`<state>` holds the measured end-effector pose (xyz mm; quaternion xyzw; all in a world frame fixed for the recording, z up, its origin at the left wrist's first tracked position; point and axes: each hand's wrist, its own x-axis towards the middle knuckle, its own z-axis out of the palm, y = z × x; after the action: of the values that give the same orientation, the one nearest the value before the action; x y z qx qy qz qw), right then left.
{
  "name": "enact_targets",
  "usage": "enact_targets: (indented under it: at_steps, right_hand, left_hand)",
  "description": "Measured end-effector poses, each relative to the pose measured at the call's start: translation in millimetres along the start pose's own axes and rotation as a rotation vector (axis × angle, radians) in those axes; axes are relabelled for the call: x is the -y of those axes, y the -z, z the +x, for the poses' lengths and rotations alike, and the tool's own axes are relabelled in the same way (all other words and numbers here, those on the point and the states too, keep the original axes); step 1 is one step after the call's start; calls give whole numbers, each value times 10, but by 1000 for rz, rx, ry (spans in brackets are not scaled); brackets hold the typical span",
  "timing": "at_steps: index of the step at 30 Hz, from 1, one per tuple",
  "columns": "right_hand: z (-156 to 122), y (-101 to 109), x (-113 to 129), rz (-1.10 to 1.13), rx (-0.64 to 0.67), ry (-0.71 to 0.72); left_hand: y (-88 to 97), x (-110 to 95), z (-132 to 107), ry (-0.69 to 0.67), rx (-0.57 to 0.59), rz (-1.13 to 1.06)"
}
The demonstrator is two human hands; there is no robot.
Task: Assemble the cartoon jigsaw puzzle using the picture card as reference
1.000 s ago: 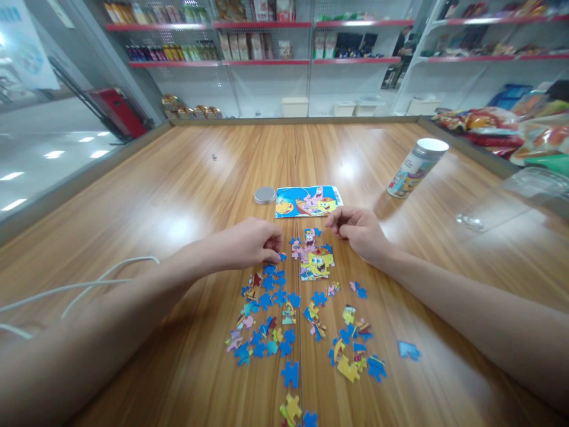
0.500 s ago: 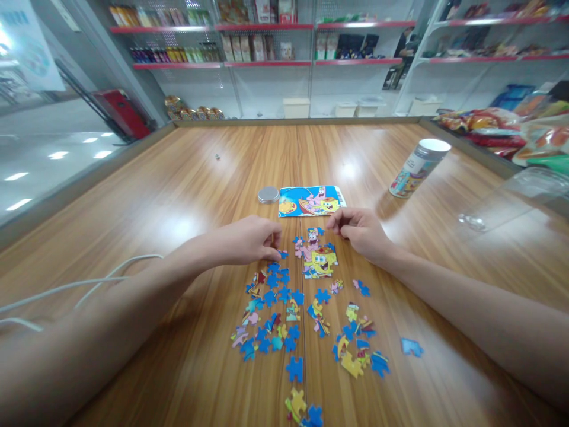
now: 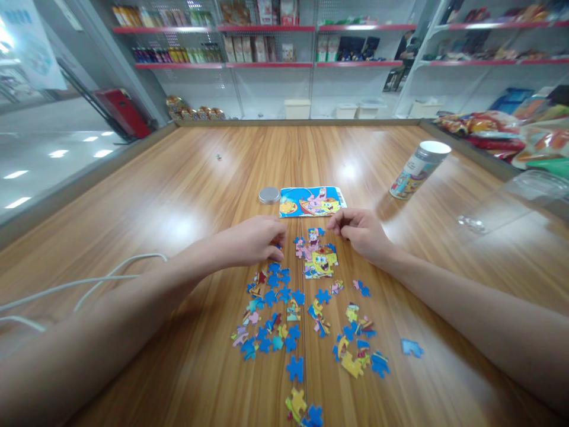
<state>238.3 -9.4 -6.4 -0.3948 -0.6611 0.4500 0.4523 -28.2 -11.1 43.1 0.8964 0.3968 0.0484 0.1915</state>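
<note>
My left hand [image 3: 258,242] is closed in a pinch on a puzzle piece [image 3: 278,246], a bit of its blue showing between finger and thumb. To its right lies a partly joined cartoon puzzle [image 3: 317,255] with a yellow face and a pink figure. My right hand [image 3: 359,233] rests at the upper right of that puzzle, fingers curled in; whatever they may hold is hidden. Loose blue pieces [image 3: 271,298] and mixed-colour pieces spread below my left hand. Another cluster with a yellow piece [image 3: 352,365] lies nearer on the right. The picture card [image 3: 311,201] is just beyond both hands.
A round metal lid [image 3: 269,195] sits left of the card. An upright printed can [image 3: 418,171] stands at the right, near a clear plastic container [image 3: 511,196]. White cables [image 3: 111,277] cross the table at left. Food packets [image 3: 489,127] are heaped beyond the right edge.
My left hand has shifted slightly right and its fingers have drawn in over the blue piece, which is now mostly covered. The right hand has stayed almost still.
</note>
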Motion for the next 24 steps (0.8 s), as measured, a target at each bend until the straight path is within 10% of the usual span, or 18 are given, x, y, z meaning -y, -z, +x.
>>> enact_targets:
  at_steps: [11, 24]
  right_hand:
    - [-162, -134, 158, -226, 132, 75]
    - [-119, -182, 138, -113, 69, 7]
  left_hand:
    - [-249, -207, 109, 89, -437, -796]
    - [-405, -273, 114, 147, -527, -733]
